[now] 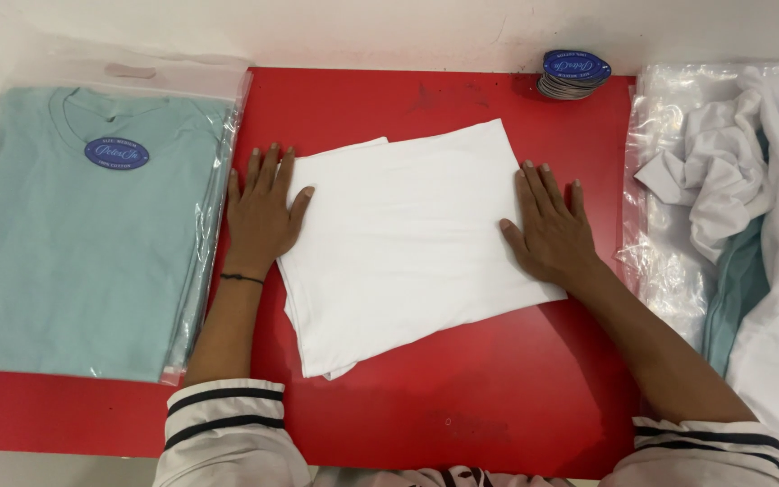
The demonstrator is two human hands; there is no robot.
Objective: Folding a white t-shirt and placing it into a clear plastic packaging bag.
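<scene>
Left hand (pixel 261 212) and right hand (pixel 552 225) lay flat, fingers spread, gripping nothing, pressing opposite edges of a folded white shirt (pixel 407 243) mid-mat (pixel 498 388) (red), bagged teal shirt (pixel 74 234) left, tag stack (pixel 574 74) beyond, loose clothes (pixel 750 207) right.

A white folded shirt (pixel 407 243) on a red mat (pixel 498 397); at left, a pale teal bagged shirt (pixel 74 243) with a blue oval label (pixel 116 152); blue-topped tags (pixel 574 72) upper right; white, seemingly teal-mixed, garments (pixel 750 225) at right; black-striped white sleeves (pixel 223 424).
</scene>
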